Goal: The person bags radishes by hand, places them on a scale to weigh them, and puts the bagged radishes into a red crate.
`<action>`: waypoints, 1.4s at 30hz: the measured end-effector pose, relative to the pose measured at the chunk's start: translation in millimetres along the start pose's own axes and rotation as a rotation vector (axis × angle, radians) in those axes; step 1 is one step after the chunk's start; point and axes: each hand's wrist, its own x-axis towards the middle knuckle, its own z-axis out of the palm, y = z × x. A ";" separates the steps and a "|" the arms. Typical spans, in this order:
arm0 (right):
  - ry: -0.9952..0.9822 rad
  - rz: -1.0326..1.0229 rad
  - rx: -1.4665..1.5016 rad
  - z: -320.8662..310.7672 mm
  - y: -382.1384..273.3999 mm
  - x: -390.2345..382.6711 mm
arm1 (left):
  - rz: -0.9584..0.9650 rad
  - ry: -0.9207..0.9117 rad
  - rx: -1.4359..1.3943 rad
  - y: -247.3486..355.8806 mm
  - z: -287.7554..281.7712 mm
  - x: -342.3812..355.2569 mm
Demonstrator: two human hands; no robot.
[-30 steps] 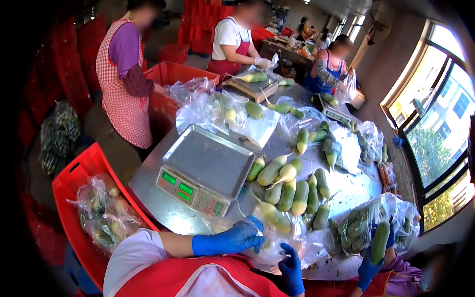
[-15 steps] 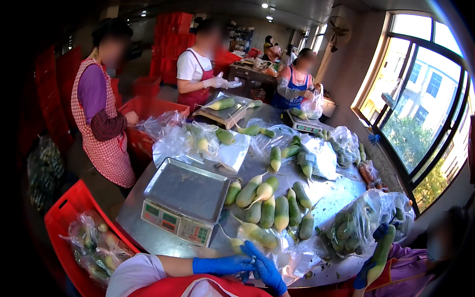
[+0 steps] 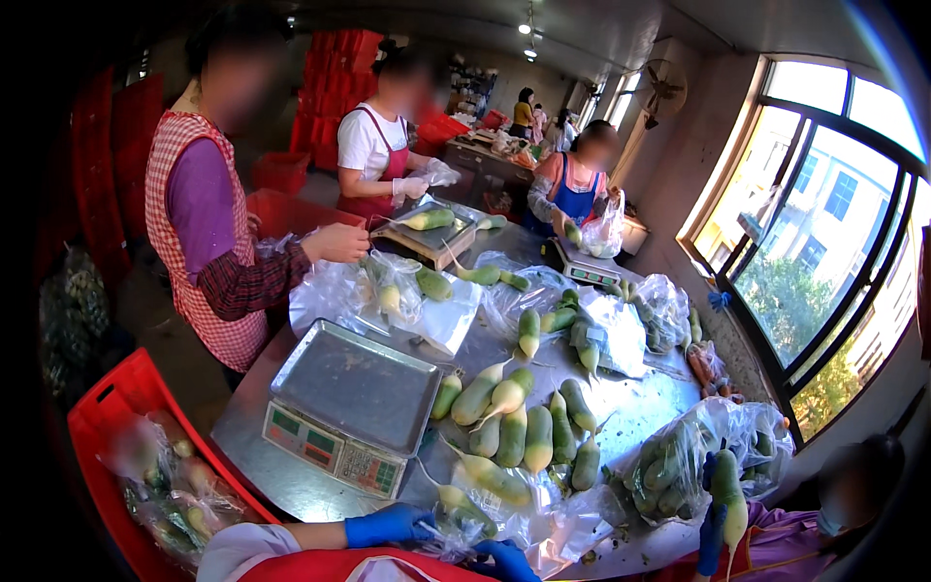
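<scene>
My left hand (image 3: 392,525), in a blue glove, is at the table's near edge with its fingers closed on a clear plastic bag (image 3: 452,539). My right hand (image 3: 506,561), gloved in blue too, pinches the bag's other side and is partly cut off by the lower edge. Just beyond the bag lie pale-tipped green radishes (image 3: 495,479), with several more green radishes (image 3: 538,441) in a loose row behind. A digital scale (image 3: 354,383) with a bare metal pan stands left of them.
A red crate (image 3: 107,398) of bagged radishes stands at left. A large filled bag (image 3: 669,466) lies at right, beside a co-worker's gloved hand (image 3: 711,533) holding a radish. Co-workers stand across the metal table (image 3: 252,427), near other scales (image 3: 582,267).
My hands, pressed together before, have moved apart and lower, with the plastic bag now between them. The checked-apron co-worker reaches over the table. The view has shifted slightly.
</scene>
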 end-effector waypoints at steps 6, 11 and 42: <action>0.072 0.018 -0.233 18.6 63.4 -21.1 | -0.169 0.058 -0.798 -25.7 10.6 13.5; 0.245 0.428 0.344 24.6 80.5 -24.8 | -0.209 0.114 -1.279 -29.0 8.9 9.4; -0.116 0.106 0.994 -38.0 -62.7 50.0 | 0.033 0.031 -1.441 25.9 -49.7 -12.2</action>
